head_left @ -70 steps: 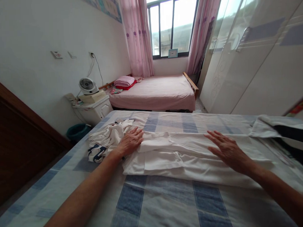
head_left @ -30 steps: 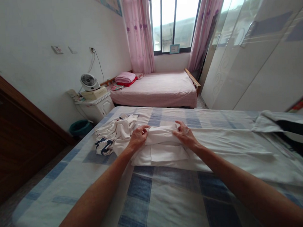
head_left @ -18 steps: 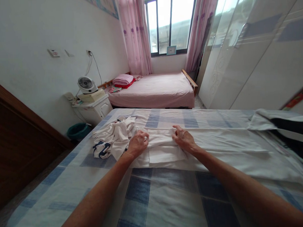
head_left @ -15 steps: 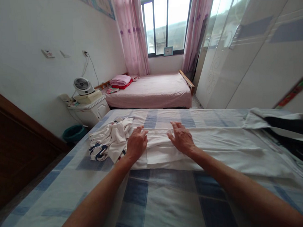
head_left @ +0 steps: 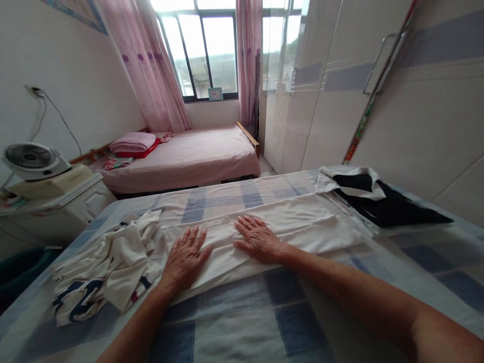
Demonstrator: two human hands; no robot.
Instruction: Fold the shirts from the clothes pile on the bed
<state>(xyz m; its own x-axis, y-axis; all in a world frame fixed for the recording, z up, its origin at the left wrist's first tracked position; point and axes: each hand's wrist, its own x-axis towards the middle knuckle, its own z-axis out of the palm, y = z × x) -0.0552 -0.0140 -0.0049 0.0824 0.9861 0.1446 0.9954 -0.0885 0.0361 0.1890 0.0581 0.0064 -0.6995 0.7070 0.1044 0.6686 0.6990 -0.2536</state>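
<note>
A long strip of folded white cloth, apparently a pair of trousers, lies across the checked bed. Flat on its left end rests my left hand, fingers spread. My right hand also lies flat on it, nearer the middle, with the fingers stretched out. Beside my left hand is a crumpled white shirt with dark blue markings. At the far right end of the strip sits a black and white folded garment.
The blue and white checked bedspread spreads under everything. Beyond it stands a pink bed below the window. A white wardrobe lines the right side. On the left, a small fan tops a white cabinet.
My view has turned to the right, bringing more of the wardrobe and the black and white garment into sight. Both hands, raised and curved before, now lie flat on the white cloth.
</note>
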